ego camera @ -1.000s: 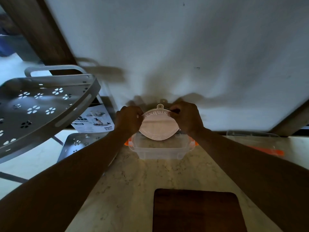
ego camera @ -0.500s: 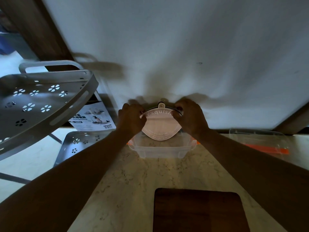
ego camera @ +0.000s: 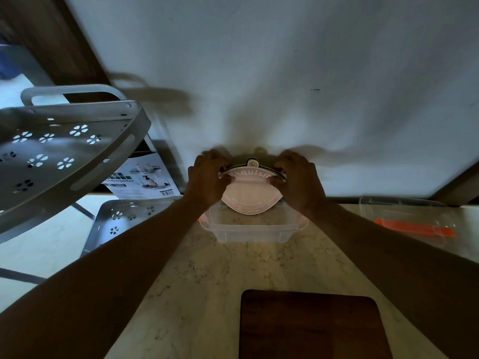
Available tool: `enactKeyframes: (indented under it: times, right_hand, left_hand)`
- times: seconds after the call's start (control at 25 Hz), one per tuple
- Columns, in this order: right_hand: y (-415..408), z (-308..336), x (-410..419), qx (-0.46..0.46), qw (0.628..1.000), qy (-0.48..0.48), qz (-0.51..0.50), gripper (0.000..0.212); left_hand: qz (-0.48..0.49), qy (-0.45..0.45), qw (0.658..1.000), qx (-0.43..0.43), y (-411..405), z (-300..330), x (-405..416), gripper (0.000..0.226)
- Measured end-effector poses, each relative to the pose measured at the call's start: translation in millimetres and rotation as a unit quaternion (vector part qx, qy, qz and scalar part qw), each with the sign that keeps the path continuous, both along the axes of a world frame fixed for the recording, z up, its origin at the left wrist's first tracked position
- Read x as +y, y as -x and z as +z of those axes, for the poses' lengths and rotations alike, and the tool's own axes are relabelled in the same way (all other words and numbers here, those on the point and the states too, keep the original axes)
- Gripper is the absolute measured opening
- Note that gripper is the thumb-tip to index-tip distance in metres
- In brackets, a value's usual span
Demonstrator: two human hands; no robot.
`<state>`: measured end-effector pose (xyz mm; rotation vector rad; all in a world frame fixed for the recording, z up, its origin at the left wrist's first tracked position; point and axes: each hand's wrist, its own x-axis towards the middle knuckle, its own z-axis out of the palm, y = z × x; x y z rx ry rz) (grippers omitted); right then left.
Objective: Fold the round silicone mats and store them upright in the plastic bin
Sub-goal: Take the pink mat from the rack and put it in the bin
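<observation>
A pale pink round silicone mat (ego camera: pixel 252 193), printed with "Exquisite" lettering and a small hanging tab on top, is folded and held upright over the clear plastic bin (ego camera: pixel 252 230) near the wall. My left hand (ego camera: pixel 207 181) pinches its left end and my right hand (ego camera: pixel 300 182) pinches its right end. The mat's lower edge dips just inside the bin's back half. A dark edge shows along the mat's top behind the pink face; whether that is a second mat I cannot tell.
A dark wooden board (ego camera: pixel 311 327) lies on the marble counter (ego camera: pixel 207 281) near me. The bin's clear lid with an orange clip (ego camera: pixel 412 226) rests at the right. A grey perforated metal rack (ego camera: pixel 59 156) and a printed box (ego camera: pixel 145 180) stand to the left.
Both hands have brought the folded mat slightly lower toward the bin, and the fold looks tighter than a second ago. The bin stays in place.
</observation>
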<state>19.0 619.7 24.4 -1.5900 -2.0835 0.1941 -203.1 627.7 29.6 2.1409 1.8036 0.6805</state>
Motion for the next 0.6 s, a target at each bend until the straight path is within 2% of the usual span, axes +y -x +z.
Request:
enactKeyframes:
  times: [0.2,0.36,0.48,0.6]
  right_hand:
    - [-4.7,6.9,-8.5,-0.019,0.999,-0.035,0.037,0.021]
    - [-4.3,8.8,-14.8,0.020,0.998,-0.046,0.044,0.020]
    - [-4.0,1.1,-19.0,0.014,0.998,-0.019,0.059,0.022]
    - [-5.5,3.0,-13.7,0.015,0.998,-0.019,0.050,0.022]
  left_hand:
    - [-0.035,-0.021,0.999,0.002,11.5,10.9,-3.0,0.019]
    - [-0.030,-0.056,0.998,-0.022,14.7,12.5,-8.7,0.018]
    - [-0.022,-0.020,0.999,-0.011,14.6,4.5,-15.0,0.021]
    - [-0.016,-0.033,0.999,-0.014,14.9,5.0,-12.9,0.019]
